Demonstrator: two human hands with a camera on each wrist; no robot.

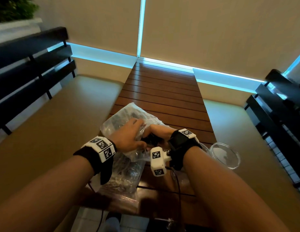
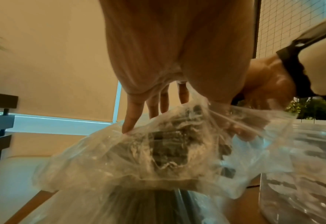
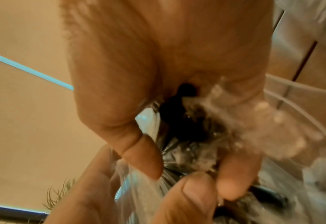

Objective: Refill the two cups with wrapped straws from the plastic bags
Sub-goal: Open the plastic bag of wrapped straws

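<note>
A clear plastic bag [image 1: 129,113] of dark wrapped straws [image 2: 168,151] lies on the slatted wooden table [image 1: 162,91]. My left hand [image 1: 129,134] lies spread over the bag, its fingers [image 2: 131,118] straight down on the plastic. Its thumb [image 3: 189,197] pinches the film at the bag's mouth. My right hand [image 1: 156,133] reaches into that mouth and grips a bundle of wrapped straws [image 3: 187,128] between thumb and fingers. A clear cup [image 1: 228,156] stands just right of my right wrist. Only this one cup shows in the head view.
A second clear bag [image 1: 127,174] of straws lies near the table's front edge under my left wrist. Cream bench seats [image 1: 62,114] with dark slatted backs [image 1: 28,64] flank the table. Its far half shows bare wood up to the blinds.
</note>
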